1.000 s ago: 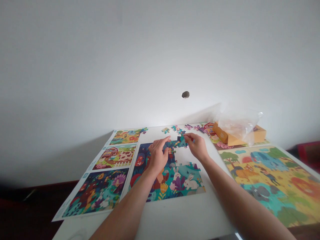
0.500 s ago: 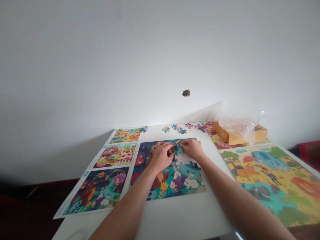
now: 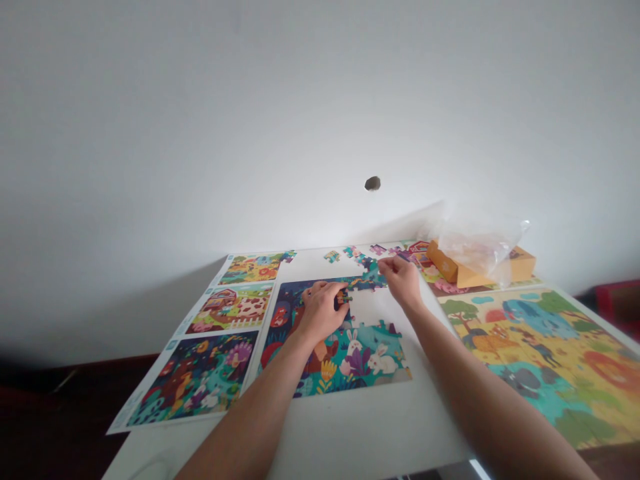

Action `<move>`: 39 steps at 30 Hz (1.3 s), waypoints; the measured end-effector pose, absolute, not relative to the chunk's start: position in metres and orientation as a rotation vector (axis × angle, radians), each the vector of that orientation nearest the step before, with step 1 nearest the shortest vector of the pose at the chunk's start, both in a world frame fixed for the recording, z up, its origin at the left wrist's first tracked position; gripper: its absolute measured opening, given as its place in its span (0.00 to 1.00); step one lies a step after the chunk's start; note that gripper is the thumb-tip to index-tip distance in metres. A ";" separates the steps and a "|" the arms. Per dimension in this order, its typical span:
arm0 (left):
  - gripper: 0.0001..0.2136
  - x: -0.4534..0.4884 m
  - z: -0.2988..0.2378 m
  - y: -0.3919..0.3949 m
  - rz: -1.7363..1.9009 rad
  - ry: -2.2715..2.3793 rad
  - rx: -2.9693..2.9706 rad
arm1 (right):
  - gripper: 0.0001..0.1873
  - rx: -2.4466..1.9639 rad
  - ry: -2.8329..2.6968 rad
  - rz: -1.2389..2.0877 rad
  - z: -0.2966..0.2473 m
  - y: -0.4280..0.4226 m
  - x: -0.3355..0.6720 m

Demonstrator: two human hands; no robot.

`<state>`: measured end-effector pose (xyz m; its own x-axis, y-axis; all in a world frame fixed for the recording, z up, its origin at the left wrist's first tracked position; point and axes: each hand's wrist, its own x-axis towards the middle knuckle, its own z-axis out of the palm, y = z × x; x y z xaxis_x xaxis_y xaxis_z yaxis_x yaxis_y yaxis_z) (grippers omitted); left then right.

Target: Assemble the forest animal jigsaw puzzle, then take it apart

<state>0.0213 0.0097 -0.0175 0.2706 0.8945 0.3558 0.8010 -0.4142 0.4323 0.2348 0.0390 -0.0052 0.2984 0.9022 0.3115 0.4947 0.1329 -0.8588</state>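
A partly assembled forest jigsaw puzzle (image 3: 327, 390) with white rabbits lies on the white table, with a gap in its upper right part. My left hand (image 3: 323, 310) rests on the puzzle's upper middle, fingers spread and thumb apart, beside the gap's left edge. My right hand (image 3: 400, 277) is above the puzzle's upper right corner, thumb and fingers pinched on the edge of a teal puzzle piece (image 3: 371, 272). Whether that piece touches the dark top row below it I cannot tell.
Several loose pieces (image 3: 331, 257) lie along the table's back edge. To the left is a reference sheet (image 3: 193, 380) with three pictures. At right are a safari puzzle (image 3: 540, 353) and a yellow box (image 3: 523, 267) under a clear plastic bag (image 3: 483, 243).
My right hand has moved up and to the right, away from the gap, with a teal piece in its fingers. More of the gap shows. My left hand has stayed in place.
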 end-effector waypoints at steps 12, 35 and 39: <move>0.27 0.020 -0.016 0.009 0.955 1.496 2.367 | 0.17 -1.235 -1.176 0.758 -0.002 0.042 0.245; 0.17 0.021 -0.006 0.005 1.066 1.410 2.381 | 0.11 -1.217 -1.745 0.931 0.008 0.024 0.231; 0.19 0.019 -0.010 0.008 1.039 1.431 2.377 | 0.08 -1.266 -1.835 0.982 0.008 0.022 0.230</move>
<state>0.0193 0.0080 -0.0100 0.2932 0.8311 0.4725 0.7063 -0.5214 0.4788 0.2302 0.0224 0.0079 -0.2858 0.9508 0.1192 0.4283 0.2380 -0.8717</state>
